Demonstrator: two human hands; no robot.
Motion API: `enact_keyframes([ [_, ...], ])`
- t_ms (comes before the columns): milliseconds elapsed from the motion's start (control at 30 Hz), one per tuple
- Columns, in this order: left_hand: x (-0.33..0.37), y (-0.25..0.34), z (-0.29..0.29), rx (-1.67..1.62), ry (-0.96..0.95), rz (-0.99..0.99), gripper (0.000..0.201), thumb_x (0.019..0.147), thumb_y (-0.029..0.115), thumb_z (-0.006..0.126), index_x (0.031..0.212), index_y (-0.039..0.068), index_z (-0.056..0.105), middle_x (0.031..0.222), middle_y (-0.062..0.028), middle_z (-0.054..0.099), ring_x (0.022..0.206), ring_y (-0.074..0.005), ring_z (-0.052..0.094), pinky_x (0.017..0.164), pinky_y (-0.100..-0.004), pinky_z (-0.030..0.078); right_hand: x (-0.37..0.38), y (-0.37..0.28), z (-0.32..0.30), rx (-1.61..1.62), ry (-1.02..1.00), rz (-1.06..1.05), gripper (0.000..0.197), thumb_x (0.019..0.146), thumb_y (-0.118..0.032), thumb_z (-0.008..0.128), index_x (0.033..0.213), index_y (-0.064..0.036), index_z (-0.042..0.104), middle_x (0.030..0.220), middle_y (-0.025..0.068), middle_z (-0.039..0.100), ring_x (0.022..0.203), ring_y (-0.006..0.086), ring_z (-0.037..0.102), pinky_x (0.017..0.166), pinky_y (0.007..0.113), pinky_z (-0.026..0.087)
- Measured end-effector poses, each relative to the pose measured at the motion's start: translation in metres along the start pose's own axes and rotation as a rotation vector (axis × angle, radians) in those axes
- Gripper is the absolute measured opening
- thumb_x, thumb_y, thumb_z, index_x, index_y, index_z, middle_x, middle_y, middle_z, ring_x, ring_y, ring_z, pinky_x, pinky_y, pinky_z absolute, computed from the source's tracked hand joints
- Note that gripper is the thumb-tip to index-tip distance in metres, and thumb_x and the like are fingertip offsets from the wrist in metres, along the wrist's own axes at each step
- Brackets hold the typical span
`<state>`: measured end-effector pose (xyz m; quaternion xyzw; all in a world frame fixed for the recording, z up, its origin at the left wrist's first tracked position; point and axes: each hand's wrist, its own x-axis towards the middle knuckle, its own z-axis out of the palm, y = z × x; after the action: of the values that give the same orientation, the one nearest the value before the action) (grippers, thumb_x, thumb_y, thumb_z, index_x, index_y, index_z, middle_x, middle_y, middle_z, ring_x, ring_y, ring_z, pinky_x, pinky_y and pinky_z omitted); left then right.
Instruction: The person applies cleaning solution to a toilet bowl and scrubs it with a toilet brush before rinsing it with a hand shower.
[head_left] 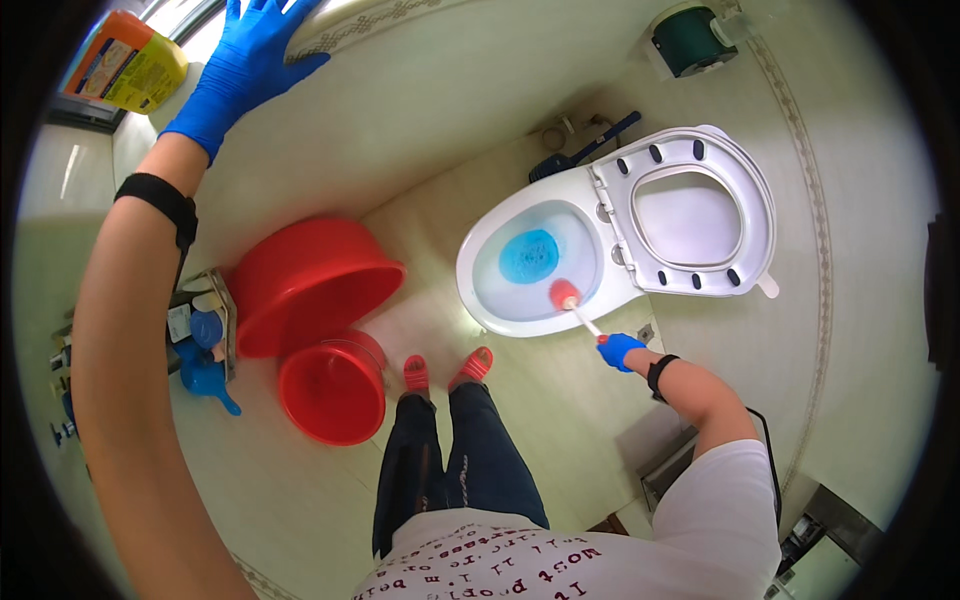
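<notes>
A white toilet [478, 270] stands ahead with its seat [690, 271] and lid raised; blue water [529, 257] lies in the bowl. My right hand [621, 351], in a blue glove, is closed round the handle of a toilet brush [564, 293]. The brush's pink-red head meets the inner side of the bowl, on its near right. High at the upper left, my blue-gloved left hand [245, 75] is stretched out with fingers apart, on or close to the window ledge. Beside it is an orange and yellow bottle [128, 62]. The left fingertips run out of the picture.
A big red basin [290, 283] leans by the wall, with a red bucket [333, 393] in front. At the left hang a rack [222, 320] and a blue dipper [205, 374]. A dark-handled brush or scoop [585, 148] lies behind the toilet; a green paper holder [692, 42] is on the wall.
</notes>
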<state>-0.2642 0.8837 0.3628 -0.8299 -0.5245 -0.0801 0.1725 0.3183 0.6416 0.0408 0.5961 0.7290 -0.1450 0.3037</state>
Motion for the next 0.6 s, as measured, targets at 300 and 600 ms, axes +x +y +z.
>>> enact_keyframes([
  [300, -0.008, -0.007, 0.001, 0.005, -0.024, 0.023, 0.071, 0.059, 0.028, 0.066, 0.119, 0.007, 0.035, 0.124, -0.0205, 0.028, 0.119, -0.0365, 0.02, 0.092, -0.0577, 0.015, -0.016, 0.01, -0.065, -0.12, -0.286, -0.028, 0.034, 0.08, -0.035, 0.039, 0.08, -0.0074, 0.059, 0.077, 0.0123, 0.06, 0.06, 0.026, 0.059, 0.052, 0.036, 0.046],
  [600, -0.004, -0.021, 0.02, 0.026, 0.126, 0.093, 0.069, 0.062, 0.029, 0.064, 0.121, 0.014, 0.033, 0.128, -0.0129, 0.025, 0.121, -0.0314, 0.019, 0.09, -0.06, 0.016, -0.031, -0.009, -0.063, 0.191, -0.276, 0.393, 0.044, 0.081, -0.04, 0.033, 0.077, -0.0041, 0.059, 0.076, 0.0154, 0.059, 0.068, 0.0278, 0.058, 0.059, 0.04, 0.045],
])
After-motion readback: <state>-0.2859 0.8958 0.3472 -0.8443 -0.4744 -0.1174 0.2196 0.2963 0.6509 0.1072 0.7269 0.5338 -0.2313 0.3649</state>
